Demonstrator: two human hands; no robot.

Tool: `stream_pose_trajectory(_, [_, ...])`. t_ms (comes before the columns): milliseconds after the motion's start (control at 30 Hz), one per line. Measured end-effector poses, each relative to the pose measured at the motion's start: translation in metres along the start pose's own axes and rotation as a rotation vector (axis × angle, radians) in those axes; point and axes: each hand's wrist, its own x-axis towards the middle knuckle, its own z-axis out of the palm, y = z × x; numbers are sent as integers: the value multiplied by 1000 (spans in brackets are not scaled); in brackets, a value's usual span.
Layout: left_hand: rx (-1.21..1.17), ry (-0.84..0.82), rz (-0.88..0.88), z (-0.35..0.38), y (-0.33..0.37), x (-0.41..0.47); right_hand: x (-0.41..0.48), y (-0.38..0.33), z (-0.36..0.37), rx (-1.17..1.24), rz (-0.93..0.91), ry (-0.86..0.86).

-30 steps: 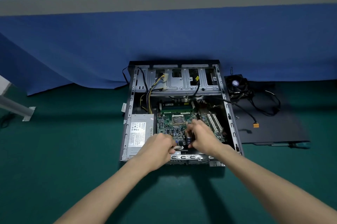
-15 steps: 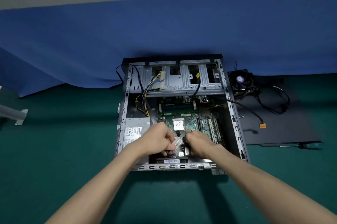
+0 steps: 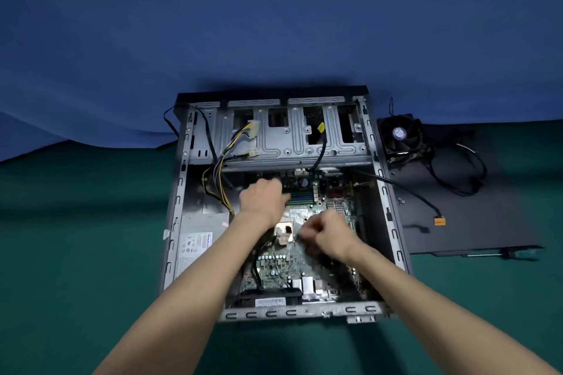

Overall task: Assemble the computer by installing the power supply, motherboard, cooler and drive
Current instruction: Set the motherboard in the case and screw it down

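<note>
The power supply (image 3: 197,248) is sitting in the case's (image 3: 300,312) near-left corner, the green motherboard (image 3: 275,268) lying flat beside it, the cooler (image 3: 400,138) outside.

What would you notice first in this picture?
An open computer case lies in the middle of the green surface, its motherboard showing inside. The left hand and right hand reach in over the board. A black cooler fan sits outside, on the dark panel at right.

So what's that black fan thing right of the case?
That is the cooler: a square black fan, a round purplish label on its hub. It sits fan-side up on the dark panel right of the case, at the far end. A black cable loops beside it. Left hand and right hand are inside the case, not touching it.
</note>
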Motion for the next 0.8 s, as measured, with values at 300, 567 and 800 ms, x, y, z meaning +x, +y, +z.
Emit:
stream_pose_trajectory(300, [-293,-138,53,20,6,73,65,-25,-20,369,11,576])
stream_pose_trajectory(567, [-529,-187,69,29,12,89,80,-28,-16,507,-45,593])
stream_pose_trajectory(800, [-664,-138,9,32,18,84,77,-28,-13,608,21,551])
